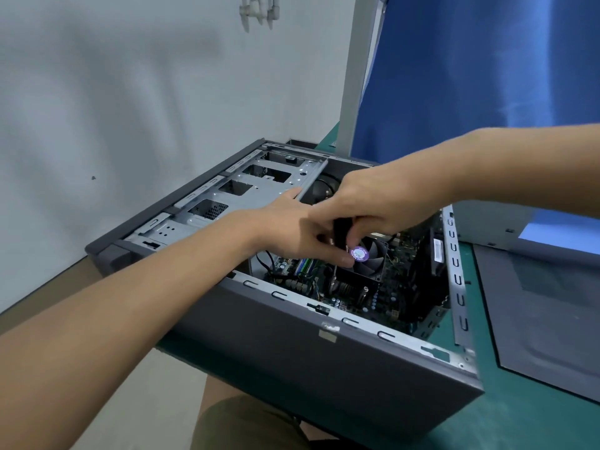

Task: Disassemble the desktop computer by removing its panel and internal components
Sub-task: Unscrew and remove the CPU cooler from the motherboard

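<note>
Your right hand (373,199) is wrapped around the black handle of the screwdriver (341,227), fingers curled tight on it. The shaft runs pretty much straight down from there into the corner of the heatsink (349,289). Your left hand (292,228) comes in right beside the grip, fingers bent down around the shaft just under the handle, but honestly I can't tell if they're actually pinching it or just sitting against it. Right next to your fingertips is the fan (373,259) with the round purple sticker, sitting on top of that heatsink. Below and around the grip is the motherboard (389,297), with the green RAM sticks (305,264) under your left wrist. Further out past your left hand is the grey metal drive cage (259,190). All of it is inside the dark grey case (324,368), lying on its side with the open side facing up. Off past your right forearm, the removed side panel (535,319) lies flat on the green mat (519,417). A blue curtain (487,60) hangs behind that.
</note>
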